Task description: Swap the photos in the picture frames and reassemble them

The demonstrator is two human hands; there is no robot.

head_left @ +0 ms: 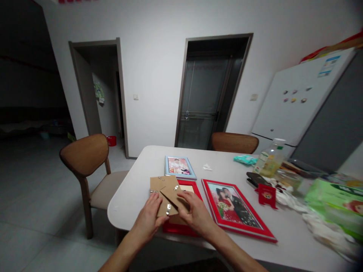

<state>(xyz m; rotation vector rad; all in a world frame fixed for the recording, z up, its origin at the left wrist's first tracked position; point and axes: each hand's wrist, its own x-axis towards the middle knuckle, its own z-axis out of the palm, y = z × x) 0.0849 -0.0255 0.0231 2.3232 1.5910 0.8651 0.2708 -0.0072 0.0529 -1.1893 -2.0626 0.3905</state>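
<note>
A brown backing board (167, 186) with small metal clips and a triangular stand flap is between my two hands, over a red frame (195, 189) on the white table. My left hand (149, 215) holds the board's lower left edge, thumb at the bottom. My right hand (195, 213) grips the flap on the board's right side between thumb and fingers. Behind the board lies a light blue framed photo (180, 167). To the right rests a larger red framed photo (236, 209) of a couple.
The white table (127, 192) also bears a bottle (269, 158), a teal packet (245, 159), a red card (267, 195), crumpled tissues (326, 230) and a green tissue pack (337, 204) at the right. Wooden chairs (86, 155) stand left and behind.
</note>
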